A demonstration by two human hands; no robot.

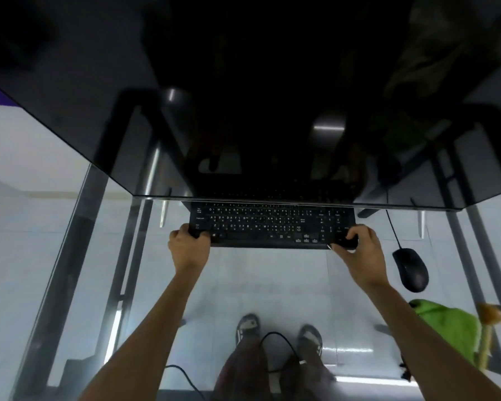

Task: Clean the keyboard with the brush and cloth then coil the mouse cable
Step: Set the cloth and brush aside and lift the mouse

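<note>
Forearms reach forward from the camera over a glass desk (70, 215). Left hand (189, 242) grips the keyboard (272, 225) at its near-left corner; right hand (359, 244) grips the near-right corner, fingers curled over the edge. The keyboard sits partly under the dark monitor (243, 111); the paired grip suggests drawing it clear for cleaning. Mouse (410, 269) lies just right, cable (392, 227) running back. Cloth (449, 328) and brush (488, 331) wait near the right edge, untouched.
</note>
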